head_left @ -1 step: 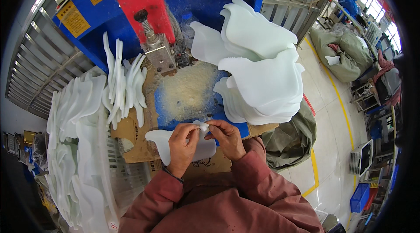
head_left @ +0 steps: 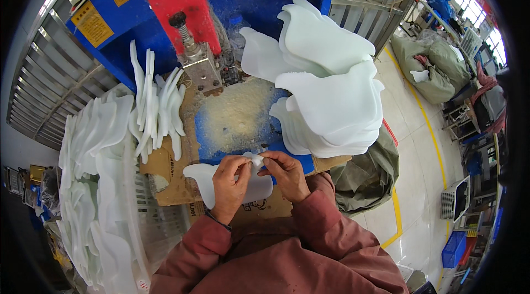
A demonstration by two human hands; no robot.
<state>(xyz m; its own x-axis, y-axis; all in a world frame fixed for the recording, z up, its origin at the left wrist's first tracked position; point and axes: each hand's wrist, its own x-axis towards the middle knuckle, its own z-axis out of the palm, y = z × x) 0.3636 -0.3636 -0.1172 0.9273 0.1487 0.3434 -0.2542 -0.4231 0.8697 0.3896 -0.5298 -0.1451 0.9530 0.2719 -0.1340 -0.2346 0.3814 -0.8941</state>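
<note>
Close to my body, at the front edge of the work surface, a pale white foam-like sheet [head_left: 258,190] with curved edges spans between my hands. Thumb and fingers of my left hand [head_left: 228,182] are closed on its small narrow tip. From the other side my right hand [head_left: 287,175] pinches the same tip with thumb and forefinger. Part of the sheet's middle is hidden behind my left hand. Just beyond my hands is a blue work plate [head_left: 207,153] strewn with yellowish dust.
A tall stack of similar white sheets [head_left: 337,101] stands at the right. More lean at the left, beside a full plastic crate [head_left: 144,239]. A red machine arm [head_left: 175,4] with a metal head [head_left: 203,70] overhangs the plate. A grey-green sack [head_left: 367,175] lies at the right.
</note>
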